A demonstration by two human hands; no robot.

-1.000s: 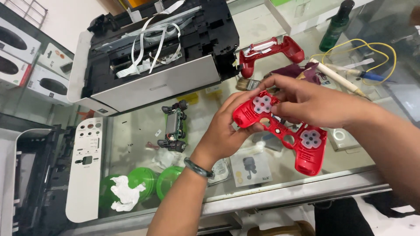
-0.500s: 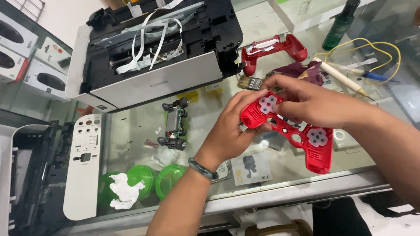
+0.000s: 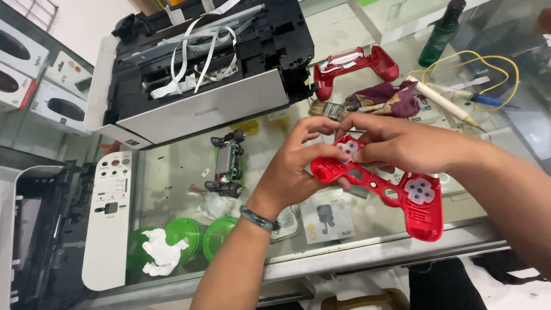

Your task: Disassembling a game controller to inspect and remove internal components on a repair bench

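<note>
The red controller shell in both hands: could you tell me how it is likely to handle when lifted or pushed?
The red controller shell looks like a thin hollow plastic moulding with open holes, so it is probably light and fairly stiff. The left hand and right hand pinch one end, so the free grip may twist slightly. Its curved grips probably would not roll.

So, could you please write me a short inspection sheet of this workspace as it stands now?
Surface: glass counter, crowded, with goods visible beneath it.
Job's things: red controller front shell, inner side up, held above the counter; a second red shell half lies further back.
Clutter: opened printer, white control panel, controller circuit board, brush, maroon cloth, dark green bottle, crumpled tissue.
Hands: left hand grips the shell's left end; right hand presses fingers on the pad there.
Cables: yellow wire looped by a soldering iron; white ribbon cables in the printer.
Surroundings: boxed goods at left.
</note>
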